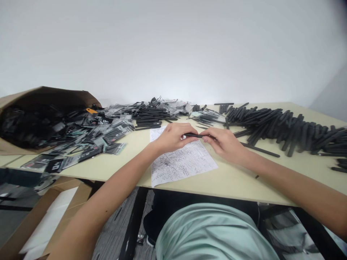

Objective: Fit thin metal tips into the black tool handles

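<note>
Item: one slim black stick [200, 136], nearly level, spanning both hands near the far side of a scribbled paper sheet [181, 166]. Left hand [176, 137]: we record it gripping one end portion; right hand [225, 143]: pinching the other. Surface [233, 180]: near edge met by the paper's lower corner; room beside the paper, left towards the packets [116, 133]. We cannot make out the stick's ends behind fingers. Stick heap [271, 124]: cut off at right.
</note>
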Action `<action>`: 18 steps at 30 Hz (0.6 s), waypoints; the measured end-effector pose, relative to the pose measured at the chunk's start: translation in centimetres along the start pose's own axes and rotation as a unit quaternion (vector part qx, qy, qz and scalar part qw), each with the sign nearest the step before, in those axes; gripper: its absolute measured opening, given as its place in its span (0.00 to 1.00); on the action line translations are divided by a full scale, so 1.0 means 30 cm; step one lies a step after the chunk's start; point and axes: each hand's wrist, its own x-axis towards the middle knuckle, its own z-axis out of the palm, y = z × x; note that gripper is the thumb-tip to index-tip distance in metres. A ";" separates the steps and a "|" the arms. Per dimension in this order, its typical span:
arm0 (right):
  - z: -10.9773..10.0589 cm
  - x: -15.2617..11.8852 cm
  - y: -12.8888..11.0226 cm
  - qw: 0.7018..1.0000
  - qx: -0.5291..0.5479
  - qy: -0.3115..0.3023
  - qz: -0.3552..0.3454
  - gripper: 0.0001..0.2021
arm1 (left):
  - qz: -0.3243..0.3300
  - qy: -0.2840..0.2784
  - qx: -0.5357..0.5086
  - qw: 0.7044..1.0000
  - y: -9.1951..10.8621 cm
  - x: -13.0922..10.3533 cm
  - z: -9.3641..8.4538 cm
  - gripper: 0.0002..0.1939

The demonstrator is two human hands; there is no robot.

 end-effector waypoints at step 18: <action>-0.053 0.015 -0.005 0.991 -0.059 0.102 0.058 0.09 | -0.082 0.105 0.018 0.991 -0.013 0.006 0.000 0.11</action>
